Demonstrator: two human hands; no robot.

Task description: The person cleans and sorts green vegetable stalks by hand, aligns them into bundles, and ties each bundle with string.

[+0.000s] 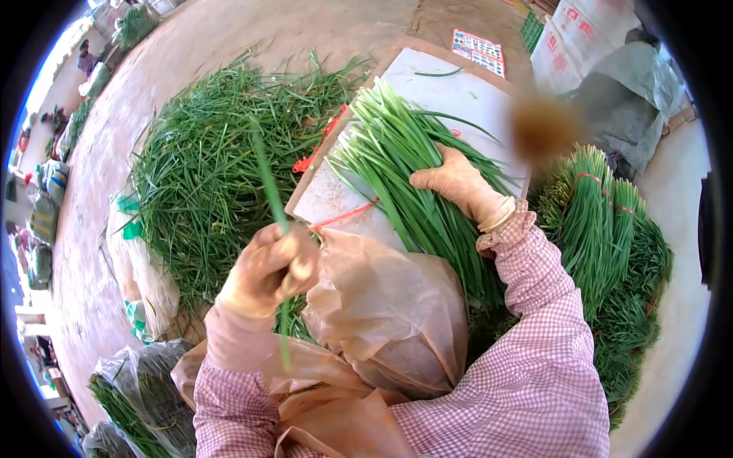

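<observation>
A loose bunch of garlic chives (397, 164) lies across a white board (422, 70), its pale stem ends pointing away to the upper left. My right hand (462, 187), in a thin glove, is closed over the bunch from the right, with the thumb on top; the other fingers are partly hidden. My left hand (269, 269), also gloved and slightly blurred, is raised left of the board, pinching a single green chive leaf (267, 172). A red tie (345, 214) runs from under the bunch toward the board's left edge. A few stray leaves lie on the board.
A big heap of loose leaves (206, 145) covers the floor at left. Tied chive bunches (599, 217) are stacked at right. Brown plastic sheeting (385, 305) covers my lap. Bagged chives (156, 389) sit lower left; white sacks (576, 46) stand upper right. A brown blur obscures part of the board's right side.
</observation>
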